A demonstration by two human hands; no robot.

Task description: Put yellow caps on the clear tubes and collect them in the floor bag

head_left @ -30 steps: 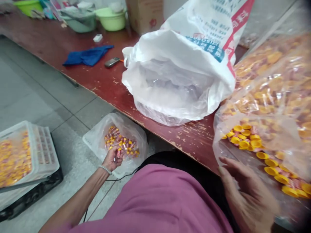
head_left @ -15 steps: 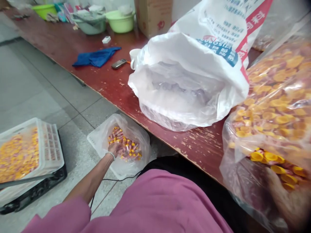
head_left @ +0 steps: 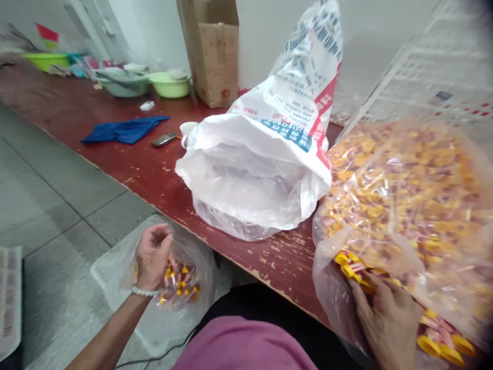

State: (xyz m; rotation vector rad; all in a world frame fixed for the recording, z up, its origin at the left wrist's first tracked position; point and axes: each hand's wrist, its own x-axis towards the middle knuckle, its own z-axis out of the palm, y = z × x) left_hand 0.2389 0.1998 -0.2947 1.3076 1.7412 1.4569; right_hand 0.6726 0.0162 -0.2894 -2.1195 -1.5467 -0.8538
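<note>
Left hand (head_left: pixel 152 257), seemingly empty, over a clear bag (head_left: pixel 200 267); right hand (head_left: pixel 385 324) clutches yellow caps (head_left: pixel 348 264).

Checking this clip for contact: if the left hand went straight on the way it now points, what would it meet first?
The left hand would probably meet the far side of the clear bag first, then the table edge, though depth is hard to judge here.

Left hand (head_left: pixel 152 257): raised, palm turned up, fingers loosely curled; bare forearm (head_left: pixel 110 329) rising from lower left, beaded bracelet (head_left: pixel 145 292) at wrist. Right hand (head_left: pixel 385 324): low at right, back upward, fingers bent down.
</note>
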